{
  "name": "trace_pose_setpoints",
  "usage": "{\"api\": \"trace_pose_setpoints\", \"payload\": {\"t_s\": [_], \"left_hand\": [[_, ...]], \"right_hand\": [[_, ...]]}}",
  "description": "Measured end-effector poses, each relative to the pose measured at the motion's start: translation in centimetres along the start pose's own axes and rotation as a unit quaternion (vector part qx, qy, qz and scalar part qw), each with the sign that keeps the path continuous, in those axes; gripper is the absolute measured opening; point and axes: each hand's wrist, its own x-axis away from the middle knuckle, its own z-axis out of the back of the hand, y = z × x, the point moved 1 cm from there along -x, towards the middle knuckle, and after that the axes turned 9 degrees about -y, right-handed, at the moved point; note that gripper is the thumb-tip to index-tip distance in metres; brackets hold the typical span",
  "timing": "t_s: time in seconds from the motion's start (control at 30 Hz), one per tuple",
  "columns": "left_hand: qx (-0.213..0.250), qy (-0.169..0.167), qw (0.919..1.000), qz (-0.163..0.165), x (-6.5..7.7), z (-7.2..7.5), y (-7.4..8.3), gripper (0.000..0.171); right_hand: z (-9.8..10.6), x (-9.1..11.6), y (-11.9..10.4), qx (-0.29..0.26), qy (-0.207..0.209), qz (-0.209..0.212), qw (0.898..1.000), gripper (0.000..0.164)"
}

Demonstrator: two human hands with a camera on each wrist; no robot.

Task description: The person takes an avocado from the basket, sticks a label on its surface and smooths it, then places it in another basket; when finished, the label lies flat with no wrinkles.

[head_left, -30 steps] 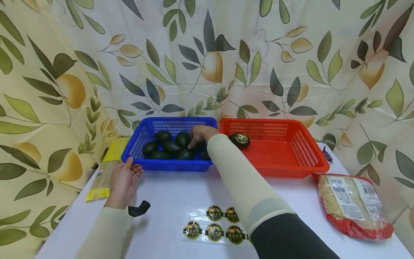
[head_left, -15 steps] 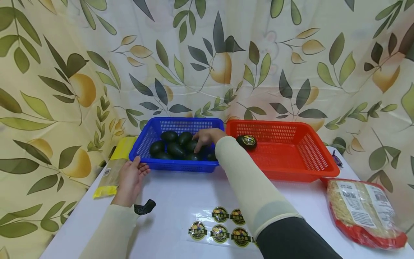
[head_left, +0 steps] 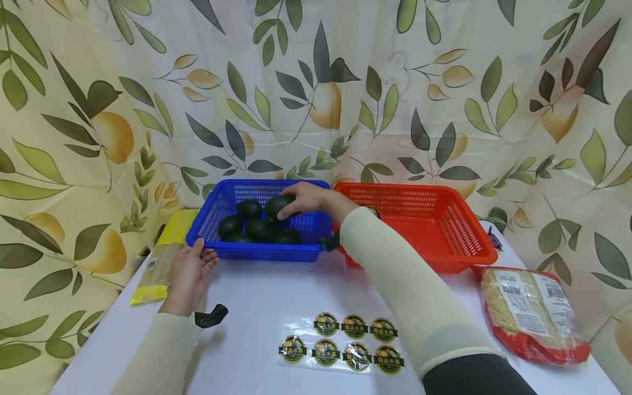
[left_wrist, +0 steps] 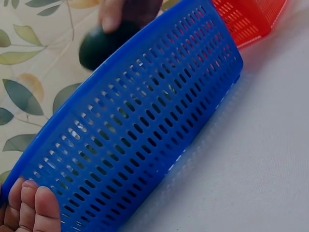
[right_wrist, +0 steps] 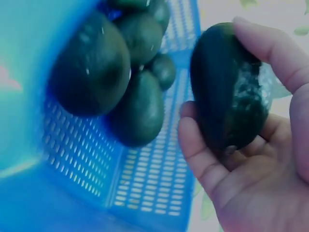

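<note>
My right hand (head_left: 311,198) grips a dark green avocado (head_left: 277,206) and holds it above the blue basket (head_left: 266,253). Fingers and thumb wrap its sides in the right wrist view, where the held avocado (right_wrist: 224,89) hangs apart from the others. Several more avocados (head_left: 259,230) lie in the blue basket. At that basket's near left corner, my left hand (head_left: 188,277) holds the rim, thumb on top and fingers curled against the outer wall. Behind my right sleeve, only a bit of the gold-and-black sticker (head_left: 373,210) shows in the red basket (head_left: 419,233).
A transparent sheet with several round gold-and-black stickers (head_left: 326,351) lies on the white table (head_left: 242,323) at the front. Right of it sits a red-edged clear pack (head_left: 525,307) of pale dry food. A yellow packet (head_left: 165,258) lies left of the blue basket.
My right hand has lifted an avocado from among those in the blue basket. The left hand has stayed at the rim. My view shifted slightly right, then back.
</note>
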Motion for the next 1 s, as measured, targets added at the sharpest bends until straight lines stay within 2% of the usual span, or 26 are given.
{"api": "trace_pose_setpoints", "payload": {"t_s": [0.13, 0.27, 0.37, 0.57, 0.67, 0.77, 1.0], "left_hand": [[0.015, -0.022, 0.9997, 0.0, -0.1, -0.2, 0.0, 0.021], [0.021, -0.023, 0.9995, 0.005, 0.0, -0.4, 0.0, 0.02], [0.023, -0.019, 0.9995, 0.01, 0.1, -0.5, 0.0, 0.02], [0.034, -0.015, 0.9992, 0.013, 0.4, -0.2, 0.3, 0.021], [0.037, -0.017, 0.999, 0.016, 0.8, -0.1, 0.6, 0.022], [0.037, -0.023, 0.9989, 0.019, 1.0, -0.1, 0.7, 0.023], [0.037, -0.023, 0.9988, 0.023, 1.1, 0.0, 0.6, 0.025]], "right_hand": [[-0.7, 3.3, -0.5, 0.01, 0.036, 0.014, 0.999, 0.067], [-2.4, 7.0, -0.4, -0.038, 0.052, 0.021, 0.998, 0.061], [-4.2, 9.9, -0.2, -0.064, 0.064, 0.016, 0.996, 0.059], [-9.0, 14.3, 0.4, -0.041, 0.075, 0.027, 0.996, 0.058], [-11.6, 15.4, 1.0, -0.024, 0.073, 0.021, 0.997, 0.059], [-13.6, 15.5, 2.3, 0.0, 0.084, 0.002, 0.996, 0.062], [-15.6, 14.4, 4.6, -0.005, 0.13, -0.046, 0.99, 0.067]]}}
